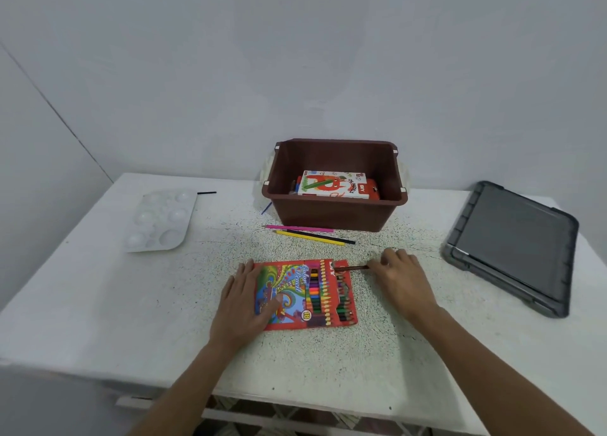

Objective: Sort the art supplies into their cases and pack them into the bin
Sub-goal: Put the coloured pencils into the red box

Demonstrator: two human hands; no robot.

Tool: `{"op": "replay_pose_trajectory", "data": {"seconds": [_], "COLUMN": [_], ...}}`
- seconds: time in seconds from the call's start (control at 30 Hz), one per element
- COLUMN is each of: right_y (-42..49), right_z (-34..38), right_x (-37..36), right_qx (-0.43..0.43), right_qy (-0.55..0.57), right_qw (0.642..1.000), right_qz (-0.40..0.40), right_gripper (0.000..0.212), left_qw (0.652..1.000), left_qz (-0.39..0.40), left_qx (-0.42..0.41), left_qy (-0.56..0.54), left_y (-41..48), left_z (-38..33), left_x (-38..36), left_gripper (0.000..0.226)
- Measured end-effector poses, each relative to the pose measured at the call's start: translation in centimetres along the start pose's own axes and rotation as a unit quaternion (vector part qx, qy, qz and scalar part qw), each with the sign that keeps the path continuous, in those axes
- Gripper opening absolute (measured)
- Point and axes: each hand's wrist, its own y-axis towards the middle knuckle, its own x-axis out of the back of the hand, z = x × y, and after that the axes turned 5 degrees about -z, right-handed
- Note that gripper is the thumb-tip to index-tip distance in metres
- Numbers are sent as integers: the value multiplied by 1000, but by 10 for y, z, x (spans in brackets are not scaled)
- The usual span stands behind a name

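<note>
Head view: left hand (244,301) is lying flat and open, pressing on the left part of the red pencil box (303,292), which is sitting near the front middle of the table (98,304). Right hand (399,279) is pinching a brown pencil (353,267), its tip entering the box's open right end. Pink pencil (299,228), black pencil (323,236) and yellow pencil (308,237) are lying loose between box and brown bin (335,212). Bin is standing toward the back edge, holding a pastel box (335,185). White palette (161,220) is resting toward the back left corner; grey lid (512,245) is lying at the right edge.
</note>
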Motion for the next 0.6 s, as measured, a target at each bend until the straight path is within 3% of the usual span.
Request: {"op": "replay_pose_trajectory", "data": {"seconds": [0.27,0.6], "right_y": [9,-6], "right_z": [49,50], "right_x": [-21,-34], "right_qx": [5,-25], "right_qy": [92,164], "right_qw": [994,986], "right_qz": [54,-12], "right_gripper": [70,64], "left_qw": [1000,1000], "left_qz": [-3,-17], "left_qx": [-2,2], "left_qy": [-1,-5], "left_y": [0,1], "left_z": [1,5], "left_x": [-3,-7], "left_gripper": [102,102]}}
